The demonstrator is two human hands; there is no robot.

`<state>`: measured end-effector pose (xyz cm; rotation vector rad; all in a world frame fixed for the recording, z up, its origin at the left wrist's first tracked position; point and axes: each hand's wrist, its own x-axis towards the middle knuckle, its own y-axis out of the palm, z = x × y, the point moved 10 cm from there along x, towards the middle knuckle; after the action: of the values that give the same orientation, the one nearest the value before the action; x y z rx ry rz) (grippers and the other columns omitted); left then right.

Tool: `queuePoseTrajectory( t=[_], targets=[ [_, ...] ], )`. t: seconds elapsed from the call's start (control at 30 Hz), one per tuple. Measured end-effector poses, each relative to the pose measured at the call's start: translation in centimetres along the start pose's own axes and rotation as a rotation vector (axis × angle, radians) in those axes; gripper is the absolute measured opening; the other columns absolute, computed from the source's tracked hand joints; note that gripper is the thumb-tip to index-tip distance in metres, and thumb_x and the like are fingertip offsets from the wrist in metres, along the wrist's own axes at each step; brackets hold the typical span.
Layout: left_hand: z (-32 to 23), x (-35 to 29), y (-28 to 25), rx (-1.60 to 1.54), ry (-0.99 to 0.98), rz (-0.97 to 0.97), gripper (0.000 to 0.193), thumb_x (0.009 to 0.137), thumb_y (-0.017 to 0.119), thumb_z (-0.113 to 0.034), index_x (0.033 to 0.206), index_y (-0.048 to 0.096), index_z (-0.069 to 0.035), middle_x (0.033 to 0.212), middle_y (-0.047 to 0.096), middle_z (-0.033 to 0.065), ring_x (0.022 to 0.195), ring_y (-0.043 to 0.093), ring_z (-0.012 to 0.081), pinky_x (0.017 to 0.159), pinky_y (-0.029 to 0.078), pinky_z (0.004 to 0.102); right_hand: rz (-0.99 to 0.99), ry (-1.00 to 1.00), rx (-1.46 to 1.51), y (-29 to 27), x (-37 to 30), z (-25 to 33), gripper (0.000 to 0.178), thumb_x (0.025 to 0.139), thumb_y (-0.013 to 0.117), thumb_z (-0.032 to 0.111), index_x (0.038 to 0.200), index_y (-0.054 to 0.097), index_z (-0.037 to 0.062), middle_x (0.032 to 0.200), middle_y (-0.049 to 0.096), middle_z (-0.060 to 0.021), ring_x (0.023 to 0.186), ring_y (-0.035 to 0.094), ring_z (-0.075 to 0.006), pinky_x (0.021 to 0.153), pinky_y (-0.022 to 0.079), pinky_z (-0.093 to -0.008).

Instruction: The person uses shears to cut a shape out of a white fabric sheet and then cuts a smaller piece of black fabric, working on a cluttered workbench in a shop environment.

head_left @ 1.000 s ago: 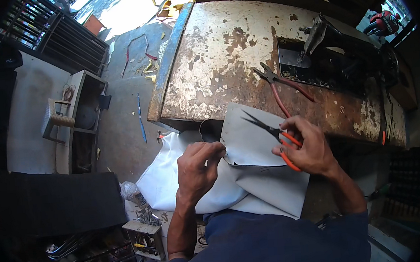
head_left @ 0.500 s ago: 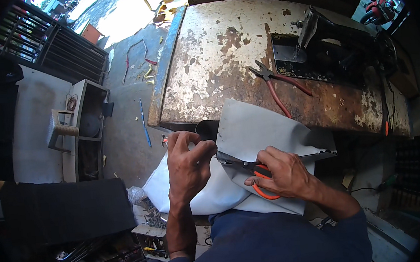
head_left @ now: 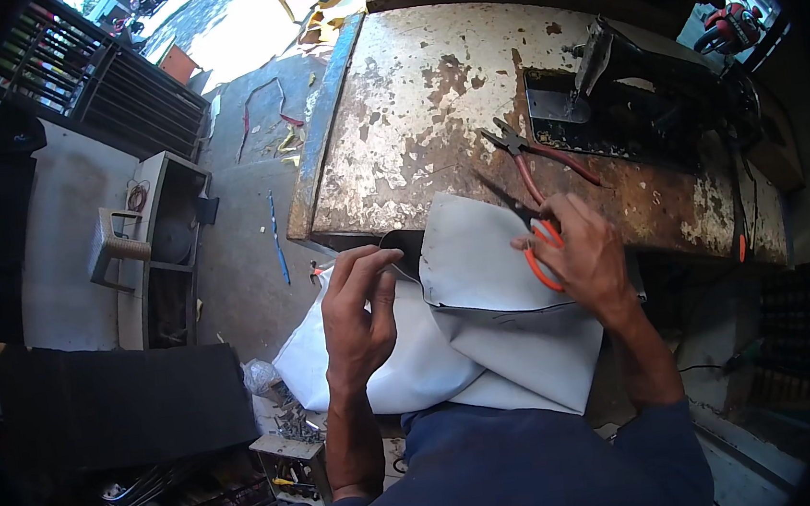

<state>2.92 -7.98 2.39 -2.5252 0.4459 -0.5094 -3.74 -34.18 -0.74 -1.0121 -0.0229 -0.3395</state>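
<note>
My right hand (head_left: 590, 248) grips scissors with orange handles (head_left: 539, 272), their dark blades raised and pointing toward the workbench, over the grey sheet. Leather-like in look, the pale grey sheet (head_left: 477, 247) rests against the bench edge and drapes down over my lap. A dark line or edge crosses it, with a lower grey flap (head_left: 539, 347) beneath. My left hand (head_left: 357, 310) hovers by the sheet's left side, fingers bent and thumb apart, with nothing visible in it. White material (head_left: 404, 349) spreads under my left forearm.
Red-handled pliers (head_left: 525, 170) lie on the worn workbench (head_left: 383, 110), left of a black sewing machine (head_left: 660, 86). A blue stick-like thing (head_left: 278, 240) is on the floor. To the left are a black panel (head_left: 129, 402) and a metal box (head_left: 292, 451) holding small items.
The scissors have come off the sheet's edge and swung up and right with my right hand. My left hand has loosened its pinch beside the sheet, and the lower flap shows more fully.
</note>
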Motion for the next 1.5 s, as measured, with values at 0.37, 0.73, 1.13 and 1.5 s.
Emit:
queuePoseTrajectory(
  t=[0.37,0.73,1.13,1.5],
  targets=[
    [1.3,-1.5,3.0,0.047,0.121,0.016,0.017,0.083,0.077,0.007,0.096,0.07,-0.001,0.095,0.072,0.0113,0.083,0.073,0.025,0.076,0.057,0.0355,0.473,-0.762,0.399,7.0,1.2,11.0,0.033,0.091,0.076,0.02,0.12,0.07,0.0048,0.125,0.069,-0.0156,0.117,0.062,-0.0335,0.102,0.05,-0.0475],
    [3.0,-2.8,0.9,0.072,0.128,-0.005,0.023,0.083,0.078,0.007,0.104,0.07,0.0,0.102,0.072,0.0109,0.08,0.07,0.0203,0.075,0.056,0.0329,0.346,-0.75,0.097,0.9,-0.9,9.3,0.013,0.087,0.079,0.024,0.09,0.072,0.0136,0.09,0.06,-0.0027,0.097,0.059,-0.0238,0.085,0.044,-0.0428],
    [0.9,-3.0,5.1,-0.151,0.027,0.177,0.022,0.088,0.079,0.003,0.108,0.071,0.003,0.104,0.07,0.0121,0.086,0.073,0.0197,0.075,0.059,0.0319,-0.069,-0.572,0.286,0.4,0.1,8.0,0.025,0.081,0.079,0.007,0.106,0.074,0.0071,0.111,0.065,-0.0107,0.097,0.067,-0.0313,0.082,0.055,-0.041],
    [0.0,-3.2,6.1,-0.212,0.044,0.088,0.022,0.088,0.078,0.008,0.108,0.072,0.003,0.104,0.07,0.0111,0.091,0.073,0.0169,0.079,0.06,0.0296,0.063,-0.215,0.512,3.1,-2.5,6.5,0.021,0.093,0.078,0.023,0.094,0.073,0.0025,0.085,0.072,-0.0123,0.076,0.072,-0.0306,0.067,0.055,-0.0409]
  ],
)
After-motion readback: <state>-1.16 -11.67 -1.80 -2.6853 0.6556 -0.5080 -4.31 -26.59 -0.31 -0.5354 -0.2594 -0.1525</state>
